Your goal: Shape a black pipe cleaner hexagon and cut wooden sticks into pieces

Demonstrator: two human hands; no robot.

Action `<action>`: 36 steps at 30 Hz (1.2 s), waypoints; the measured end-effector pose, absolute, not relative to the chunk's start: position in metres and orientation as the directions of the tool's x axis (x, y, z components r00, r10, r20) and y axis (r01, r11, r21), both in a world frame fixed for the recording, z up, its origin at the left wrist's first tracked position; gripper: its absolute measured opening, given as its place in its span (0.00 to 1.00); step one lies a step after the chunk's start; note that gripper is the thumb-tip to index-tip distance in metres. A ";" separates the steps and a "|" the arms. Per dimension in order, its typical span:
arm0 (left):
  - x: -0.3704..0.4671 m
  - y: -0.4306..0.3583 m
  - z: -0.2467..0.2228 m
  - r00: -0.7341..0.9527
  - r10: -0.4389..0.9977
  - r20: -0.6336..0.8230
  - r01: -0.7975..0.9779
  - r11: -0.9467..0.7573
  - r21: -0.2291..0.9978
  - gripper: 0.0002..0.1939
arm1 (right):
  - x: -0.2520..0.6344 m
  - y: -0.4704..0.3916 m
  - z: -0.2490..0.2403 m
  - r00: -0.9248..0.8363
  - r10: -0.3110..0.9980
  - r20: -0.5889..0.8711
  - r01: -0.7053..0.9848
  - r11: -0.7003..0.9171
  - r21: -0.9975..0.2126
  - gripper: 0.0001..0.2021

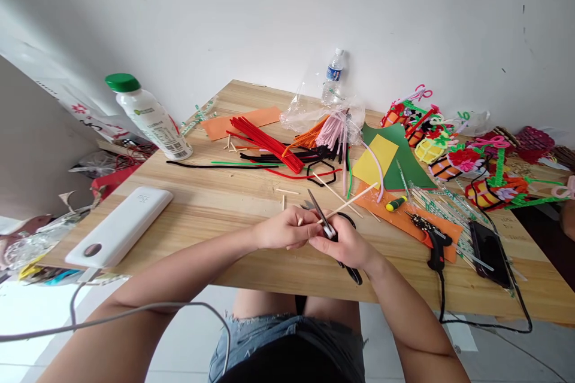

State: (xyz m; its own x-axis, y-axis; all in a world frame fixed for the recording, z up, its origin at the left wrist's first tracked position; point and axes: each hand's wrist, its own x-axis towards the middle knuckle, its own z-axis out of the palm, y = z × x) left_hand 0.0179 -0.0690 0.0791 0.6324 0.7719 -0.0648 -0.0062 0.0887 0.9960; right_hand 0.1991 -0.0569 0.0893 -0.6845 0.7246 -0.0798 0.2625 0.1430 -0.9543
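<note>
My left hand (290, 227) is closed around the lower end of a thin wooden stick (353, 202), which slants up to the right. My right hand (344, 242) grips black-handled scissors (320, 210), their blades spread and pointing up and away, crossing the stick near my fingers. Both hands meet above the front part of the wooden table. Short cut stick pieces (287, 191) lie just beyond my left hand. A longer stick (336, 194) rests on the table behind the scissors. A black hexagon of pipe cleaner (321, 173) lies farther back.
Red pipe cleaners (269, 143) lie bundled mid-table. At left are a white bottle (150, 116) and a power bank (121, 224) with its cable. On the right are a glue gun (433, 245), a phone (489, 254), wrapped sticks and several colourful small baskets (498, 191). A water bottle (333, 75) stands behind.
</note>
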 end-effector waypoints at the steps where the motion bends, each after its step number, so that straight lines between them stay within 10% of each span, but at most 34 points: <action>1: 0.018 -0.069 0.079 0.636 0.769 -0.061 -0.010 0.088 0.996 0.23 | 0.199 -0.056 0.089 -0.675 0.731 -0.100 0.261 0.110 -0.959 0.24; 22: 0.024 -0.070 0.076 0.555 0.831 -0.051 -0.057 0.099 0.993 0.25 | 0.212 -0.063 0.096 -0.653 0.753 -0.082 0.474 0.322 -0.819 0.14; 36: 0.017 -0.068 0.079 0.612 0.790 -0.047 -0.048 0.097 0.994 0.25 | 0.209 -0.052 0.088 -0.763 0.643 -0.060 0.224 0.176 -0.959 0.05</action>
State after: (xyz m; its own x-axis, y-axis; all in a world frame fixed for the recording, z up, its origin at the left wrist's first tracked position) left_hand 0.0171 -0.0678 0.0793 0.6116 0.7897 -0.0471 -0.0481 0.0965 0.9942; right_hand 0.2087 -0.0517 0.0882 -0.7635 0.6431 -0.0598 0.2235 0.1761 -0.9587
